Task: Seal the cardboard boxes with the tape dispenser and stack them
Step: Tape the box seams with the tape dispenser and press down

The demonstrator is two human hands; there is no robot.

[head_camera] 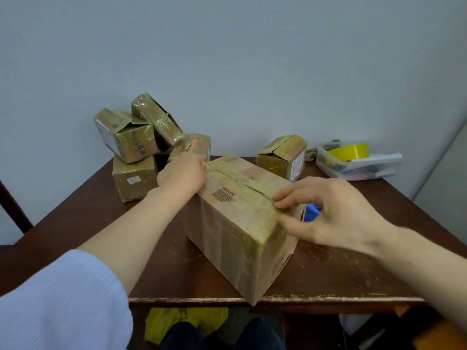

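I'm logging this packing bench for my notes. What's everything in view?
Large box: one, brown with yellowish tape, table centre.
Piled small boxes: four, brown, taped, back left.
Lone small box: one, brown, back, right of centre.
Tape roll: one, yellow, in clear container, back right.
Blue object: one, mostly hidden behind large box.
Table: one, dark brown.
Yellow material: one, under table.
Left hand: one, at large box's far end.
Right hand: one, fingers on large box's near end.

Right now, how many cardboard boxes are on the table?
6. A large box in front; in the back-left pile a bottom box, an upper box, a tilted box and a fourth box behind the left hand; a lone box at back right. Others may be hidden.
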